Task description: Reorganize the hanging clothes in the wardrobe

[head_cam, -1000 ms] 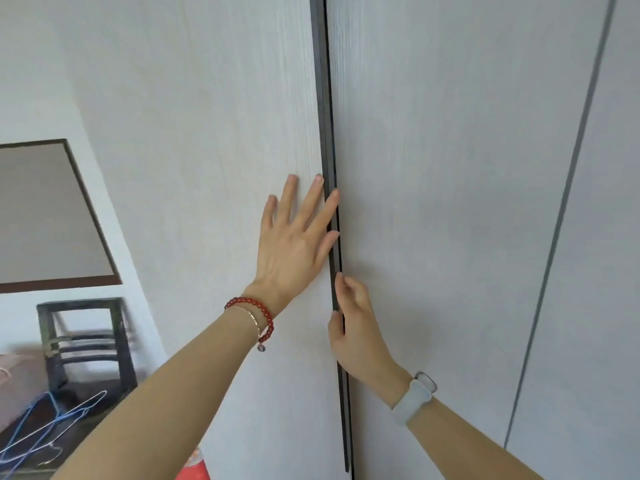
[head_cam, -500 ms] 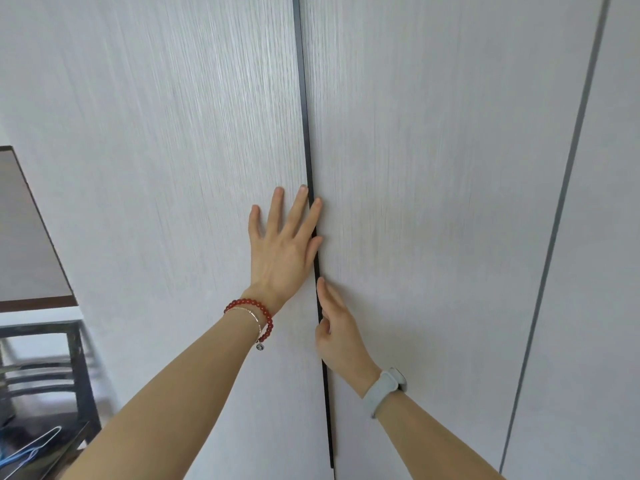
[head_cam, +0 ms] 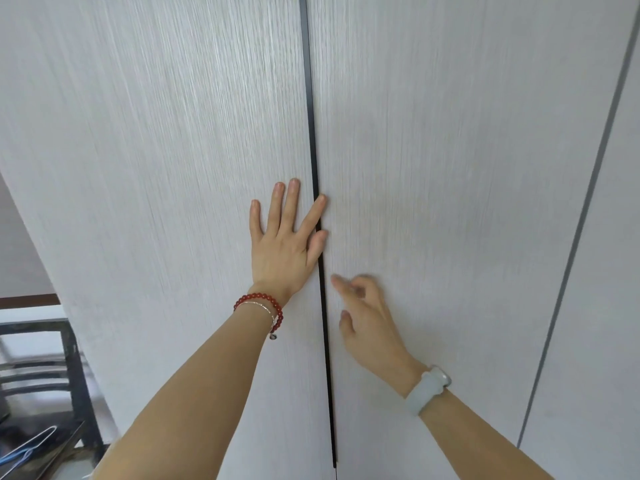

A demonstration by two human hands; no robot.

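The wardrobe is closed: two tall pale wood-grain doors meet at a dark narrow seam (head_cam: pixel 317 188) in the middle of the view. The clothes to be reorganized are behind these doors, so they are not visible at all.

The left hand (head_cam: pixel 284 244) lies flat on the left door (head_cam: pixel 166 188), fingers straight and spread, with the index fingertip and the thumb reaching over the seam onto the right door (head_cam: pixel 450 168). The right hand (head_cam: pixel 367 320) is lower, just beside the seam on the right door; its index finger points toward the seam and the other fingers are loosely bent. It holds nothing. The picture is a little blurred there, so I cannot tell if it touches the panel.

I judge that the doors are stiff, flat and smooth, with no handle or knob in view. A flat palm will probably slide on such a surface. The best place to take hold seems to be the long edge at the seam, hooked with the fingertips, or the door may be a push-to-open type. The panels look large, so they may feel rather heavy, and fingers in the seam could be pinched.

At the lower left stands a dark chair (head_cam: pixel 69 368), with wire hangers (head_cam: pixel 31 445) near it.
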